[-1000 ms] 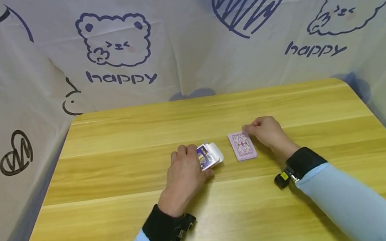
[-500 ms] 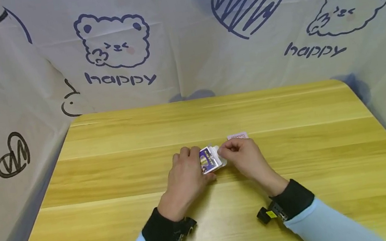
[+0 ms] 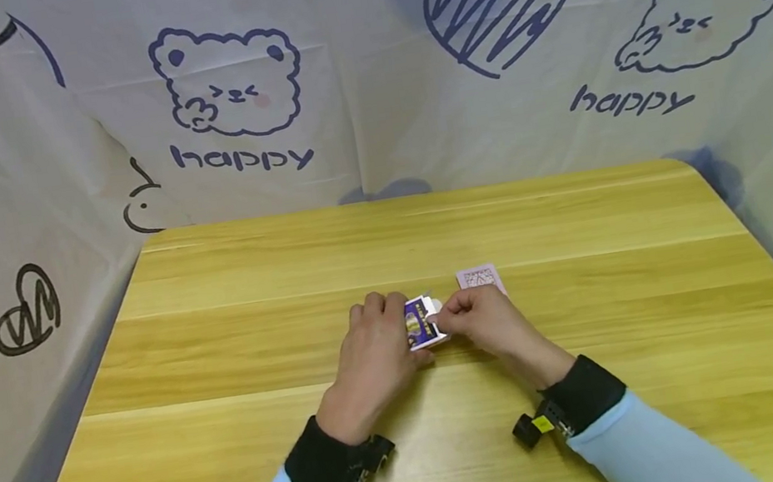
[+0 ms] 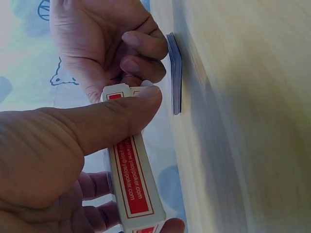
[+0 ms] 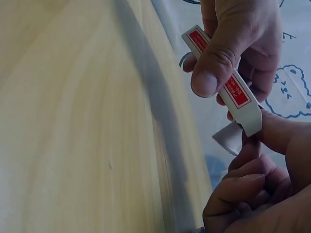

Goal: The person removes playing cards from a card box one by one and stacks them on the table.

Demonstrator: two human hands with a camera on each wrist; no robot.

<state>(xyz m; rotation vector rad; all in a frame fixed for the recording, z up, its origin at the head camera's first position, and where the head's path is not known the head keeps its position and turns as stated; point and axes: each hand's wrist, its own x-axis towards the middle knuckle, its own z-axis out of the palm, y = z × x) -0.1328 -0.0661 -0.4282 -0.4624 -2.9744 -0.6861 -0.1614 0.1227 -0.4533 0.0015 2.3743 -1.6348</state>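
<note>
My left hand (image 3: pixel 376 348) grips a small playing card box (image 3: pixel 420 322), purple on its broad face. Red panels run along the narrow side of the box (image 4: pixel 133 179) in the left wrist view, where the thumb presses across it. At the box's open end, the thumb and index finger of my right hand (image 3: pixel 488 322) pinch the edge. A white flap (image 5: pixel 229 138) sticks out there in the right wrist view. Just beyond the right hand, a deck of cards (image 3: pixel 477 275) with pink patterned backs lies on the table, partly covered by that hand.
The light wooden table (image 3: pixel 240 466) stretches out on all sides of the hands. A white cloth (image 3: pixel 359 68) with drawn bears and hearts hangs behind it and at both sides.
My right hand has left the deck of cards and moved left to the box's open end, where it now pinches the edge. My left hand keeps its hold on the box.
</note>
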